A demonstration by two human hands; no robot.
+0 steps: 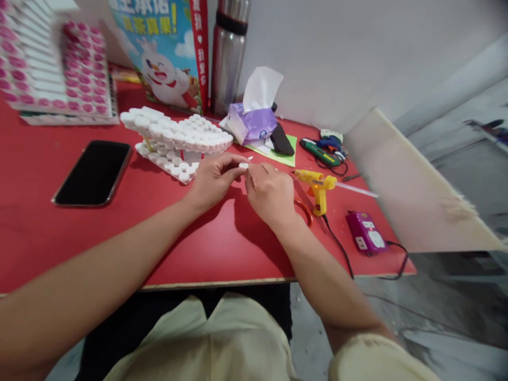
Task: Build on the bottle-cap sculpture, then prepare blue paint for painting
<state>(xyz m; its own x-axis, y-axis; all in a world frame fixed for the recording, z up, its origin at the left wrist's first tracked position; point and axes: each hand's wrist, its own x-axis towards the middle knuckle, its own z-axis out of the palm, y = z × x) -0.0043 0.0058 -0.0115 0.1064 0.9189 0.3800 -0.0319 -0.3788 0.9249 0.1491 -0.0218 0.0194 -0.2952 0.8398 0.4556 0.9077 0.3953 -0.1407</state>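
Between thumb and fingers of my left hand (pixel 214 177) is a small white disc (pixel 243 165). My right hand (pixel 272 193) is closed with its fingertips at the disc's right edge; whatever it grips is hidden by the fingers. Just behind my left hand stands a white model (pixel 178 129) built of many round white pieces, its upper part sloping over a flat base. To the right of my right hand, a yellow hot glue gun (pixel 316 185) rests on the table with a glue stick out of its back. Orange scissor handles (pixel 305 211) partly show beside my right wrist.
The red table (pixel 206 254) holds a black phone (pixel 94 173), a pink-and-white model (pixel 85 79), a printed bag (pixel 162 58), a steel flask (pixel 230 58) and a tissue pack (pixel 252 121). A green-and-black tool (pixel 319 152) and a purple power socket (pixel 365 233) with cords lie right.
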